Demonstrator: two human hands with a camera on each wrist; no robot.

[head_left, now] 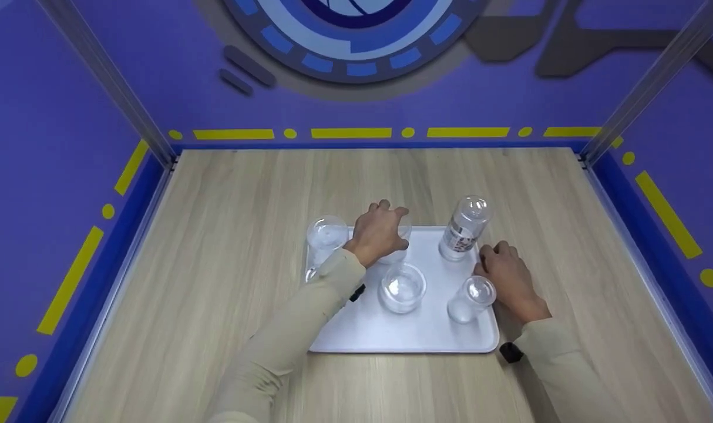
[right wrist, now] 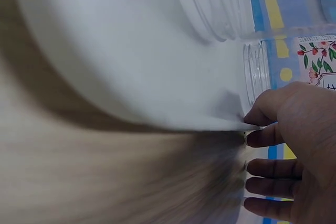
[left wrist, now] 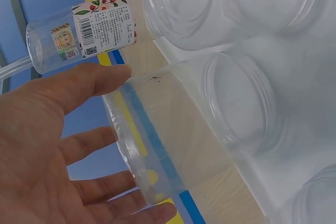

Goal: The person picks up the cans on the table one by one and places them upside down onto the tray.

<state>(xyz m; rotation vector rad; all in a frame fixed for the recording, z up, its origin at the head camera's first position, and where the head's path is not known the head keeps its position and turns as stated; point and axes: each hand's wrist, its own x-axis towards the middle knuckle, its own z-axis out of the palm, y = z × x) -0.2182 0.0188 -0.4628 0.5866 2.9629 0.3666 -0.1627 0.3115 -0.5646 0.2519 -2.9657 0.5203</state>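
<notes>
A white tray [head_left: 403, 338] carries several clear plastic containers. My left hand [head_left: 377, 232] is at the base of a clear jar [left wrist: 168, 124] whose threaded mouth faces down on the tray. In the left wrist view the thumb lies near the jar's upper edge and the fingers spread along its base, fairly straight. My right hand [head_left: 509, 279] pinches the tray's right rim, thumb above and index finger below, as the right wrist view shows. Near that hand stand a tall labelled bottle [head_left: 465, 229], upside down, and a smaller clear jar [head_left: 473, 299].
A wide clear jar [head_left: 402, 288] stands mid-tray, and another clear jar [head_left: 327, 232] at the back left corner. My left sleeve [head_left: 298, 329] covers part of the tray's left side. Around the tray lies the wooden tabletop [head_left: 215, 235], bounded by blue-purple panels [head_left: 157, 88].
</notes>
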